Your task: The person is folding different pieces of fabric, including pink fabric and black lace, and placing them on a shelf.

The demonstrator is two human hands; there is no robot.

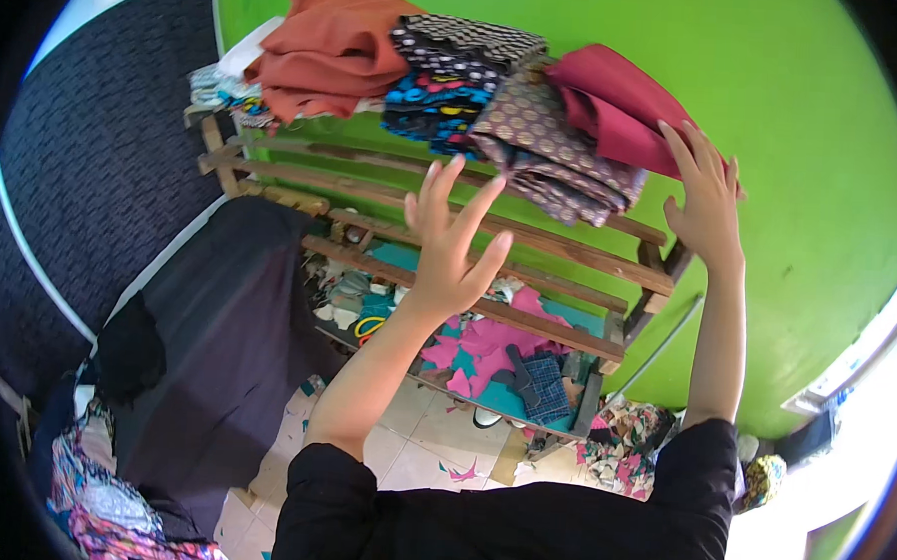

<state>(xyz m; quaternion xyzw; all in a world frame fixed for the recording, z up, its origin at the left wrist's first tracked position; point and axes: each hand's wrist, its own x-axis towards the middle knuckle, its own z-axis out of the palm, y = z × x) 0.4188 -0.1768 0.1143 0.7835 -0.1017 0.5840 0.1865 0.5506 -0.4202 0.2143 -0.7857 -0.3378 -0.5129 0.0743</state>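
Note:
My left hand [450, 242] is raised with its fingers spread and holds nothing. Its fingertips reach up just below a blue patterned cloth [436, 107] and a folded brown cloth with pale dots [550, 134]. Farther right, my right hand [704, 196] is open too, fingers apart, over the right end of a folded maroon cloth [621, 105]. Whether its fingers touch that cloth I cannot tell. A black-and-white patterned cloth [469, 43] lies on the blue one, and a rust-orange cloth [328, 55] is heaped to the left.
The cloths lie on top of a wooden slatted rack [560, 247] against a green wall [806, 125]. Its lower shelf holds pink scraps [491, 344] and yellow-handled scissors [368, 327]. A dark draped cover [221, 340] stands left; scraps are piled on the floor [627, 443].

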